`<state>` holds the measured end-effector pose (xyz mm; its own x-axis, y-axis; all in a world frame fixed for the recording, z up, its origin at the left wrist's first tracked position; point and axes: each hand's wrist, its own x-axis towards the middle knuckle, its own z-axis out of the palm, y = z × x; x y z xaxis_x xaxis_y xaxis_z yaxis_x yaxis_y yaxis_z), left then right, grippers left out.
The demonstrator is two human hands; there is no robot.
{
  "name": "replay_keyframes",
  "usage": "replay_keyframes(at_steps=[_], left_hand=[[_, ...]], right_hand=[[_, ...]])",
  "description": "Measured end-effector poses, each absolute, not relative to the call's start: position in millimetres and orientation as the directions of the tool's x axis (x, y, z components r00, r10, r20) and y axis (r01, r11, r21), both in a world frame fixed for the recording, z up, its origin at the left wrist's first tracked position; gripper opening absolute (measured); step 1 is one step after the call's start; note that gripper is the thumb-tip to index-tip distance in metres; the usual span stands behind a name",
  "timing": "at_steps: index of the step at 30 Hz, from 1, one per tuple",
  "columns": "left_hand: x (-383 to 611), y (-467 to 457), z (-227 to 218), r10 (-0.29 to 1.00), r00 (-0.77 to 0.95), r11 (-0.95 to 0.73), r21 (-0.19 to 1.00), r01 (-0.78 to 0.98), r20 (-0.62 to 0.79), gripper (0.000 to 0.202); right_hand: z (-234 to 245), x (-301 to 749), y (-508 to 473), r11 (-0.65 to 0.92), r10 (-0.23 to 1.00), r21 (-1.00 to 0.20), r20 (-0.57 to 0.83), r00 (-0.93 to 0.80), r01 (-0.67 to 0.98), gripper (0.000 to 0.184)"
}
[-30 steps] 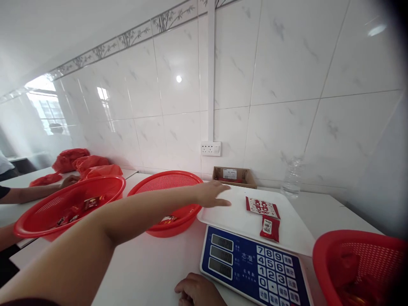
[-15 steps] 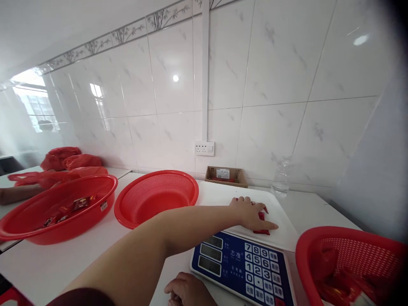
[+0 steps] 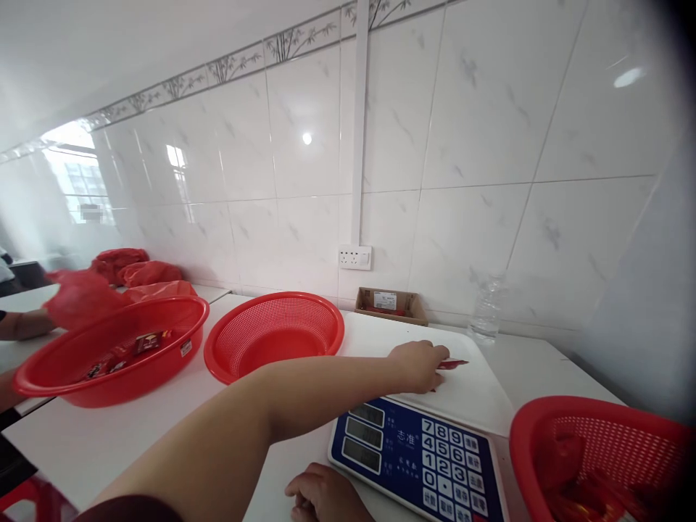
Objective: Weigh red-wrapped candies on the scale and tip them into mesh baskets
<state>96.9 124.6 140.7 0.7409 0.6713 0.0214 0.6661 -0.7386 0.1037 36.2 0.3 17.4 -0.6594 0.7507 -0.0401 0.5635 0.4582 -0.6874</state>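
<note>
My left hand [image 3: 420, 366] reaches across to the white weighing pan [image 3: 375, 330] of a digital scale. Its fingers are closed around a small red packet [image 3: 452, 364], whose end sticks out past the fingertips. The rest of the packet is hidden under the hand. Below the pan is the scale's blue keypad panel [image 3: 409, 457], with number keys and dark displays. My right hand [image 3: 326, 494] rests in front of the scale, fingers curled in, and nothing shows in them.
Left of the scale stands a red perforated basket [image 3: 320, 308]. Farther left, a red basin [image 3: 65, 395] holds packets, beside red plastic bags [image 3: 152, 274] and another person's arm [image 3: 27, 325]. A red basket [image 3: 525, 442] with packets is at right. A cardboard box [image 3: 418, 308] and clear bottle [image 3: 486, 312] stand behind.
My left hand, spread flat over red packets on the pan, has now closed on a packet. The view has shifted slightly. The other person's arm has lifted a red bag.
</note>
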Motion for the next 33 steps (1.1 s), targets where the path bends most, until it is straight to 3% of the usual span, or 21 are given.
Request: replay_keyframes(at_steps=[6, 12, 17, 20, 23, 27, 30, 33], left_hand=[[50, 145, 162, 0.735, 0.676, -0.675, 0.141, 0.724, 0.052, 0.027], [-31, 162, 192, 0.864, 0.500, -0.502, 0.155, 0.851, 0.052, 0.028], [-94, 159, 190, 0.910, 0.405, -0.376, 0.243, 0.894, -0.086, 0.047], [-117, 142, 183, 0.888, 0.426, -0.365, 0.302, 0.881, -0.170, 0.066], [-130, 112, 178, 0.831, 0.489, -0.388, 0.353, 0.851, -0.265, 0.070], [-143, 72, 170, 0.791, 0.504, -0.411, 0.309, 0.858, -0.346, 0.071], [-151, 54, 160, 0.844, 0.444, -0.410, 0.172, 0.896, -0.300, 0.061], [-148, 43, 151, 0.857, 0.512, -0.499, 0.152, 0.853, -0.065, 0.052]], right_hand=[[30, 41, -5, 0.479, 0.741, -0.680, -0.025, -0.671, 0.555, 0.038], [36, 42, -10, 0.470, 0.753, -0.694, -0.006, -0.658, 0.545, 0.035], [34, 44, -10, 0.474, 0.745, -0.713, 0.012, -0.667, 0.517, 0.034], [33, 45, -9, 0.473, 0.752, -0.712, 0.019, -0.658, 0.520, 0.033], [29, 44, -8, 0.470, 0.761, -0.711, 0.027, -0.648, 0.523, 0.031], [19, 43, -5, 0.479, 0.762, -0.721, 0.058, -0.645, 0.501, 0.031], [14, 43, -3, 0.478, 0.767, -0.723, 0.066, -0.638, 0.499, 0.030], [18, 43, -5, 0.460, 0.792, -0.724, 0.075, -0.605, 0.513, 0.030]])
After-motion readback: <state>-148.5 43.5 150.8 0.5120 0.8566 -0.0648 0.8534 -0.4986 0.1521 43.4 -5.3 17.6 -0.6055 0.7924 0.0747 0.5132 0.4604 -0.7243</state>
